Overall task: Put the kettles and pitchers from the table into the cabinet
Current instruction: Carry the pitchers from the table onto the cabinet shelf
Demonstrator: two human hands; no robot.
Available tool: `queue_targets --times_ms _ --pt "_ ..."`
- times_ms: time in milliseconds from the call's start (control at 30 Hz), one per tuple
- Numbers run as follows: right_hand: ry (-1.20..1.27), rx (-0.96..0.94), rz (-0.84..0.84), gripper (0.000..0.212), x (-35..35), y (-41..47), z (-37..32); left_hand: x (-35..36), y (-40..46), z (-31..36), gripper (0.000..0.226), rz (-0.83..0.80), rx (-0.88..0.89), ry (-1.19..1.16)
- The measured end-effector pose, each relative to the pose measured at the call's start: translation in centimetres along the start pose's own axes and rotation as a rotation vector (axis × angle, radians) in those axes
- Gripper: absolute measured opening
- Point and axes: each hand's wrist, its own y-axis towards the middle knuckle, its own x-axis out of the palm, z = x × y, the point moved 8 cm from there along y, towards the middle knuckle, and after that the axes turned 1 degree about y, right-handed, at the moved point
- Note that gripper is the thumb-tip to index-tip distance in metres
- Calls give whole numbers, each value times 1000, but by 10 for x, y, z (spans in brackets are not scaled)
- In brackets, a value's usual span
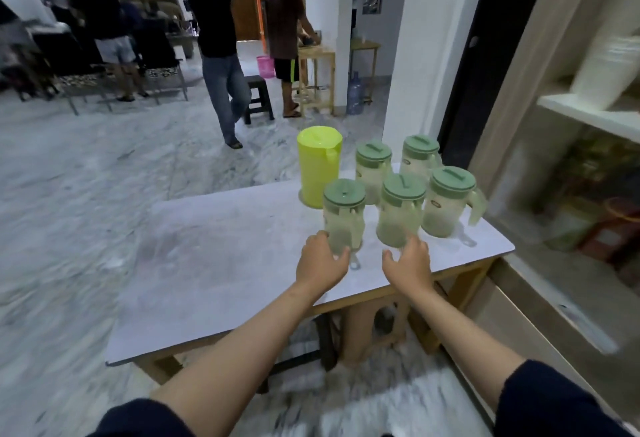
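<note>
Fingers [322, 237] of left hand [320, 260] — round pitcher [344, 218].

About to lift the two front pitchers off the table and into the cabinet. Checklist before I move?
1. Grip of left hand on front-left pitcher: cups its base, closure blurred: cannot tell.
2. Grip of right hand on front-middle pitcher: open at its base, not gripping yet: not ok.
3. Both lids seated: ok.
4. Clearance from right pitcher, standing close with handle out: cannot tell.
5. Room on cabinet shelf: blurred, cannot tell.
</note>
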Motion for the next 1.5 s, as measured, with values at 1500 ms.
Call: queue_targets --times_ms 1500 --pt "297 80 631 18 -162 -146 68 31 -102 98 21 43 247 -310"
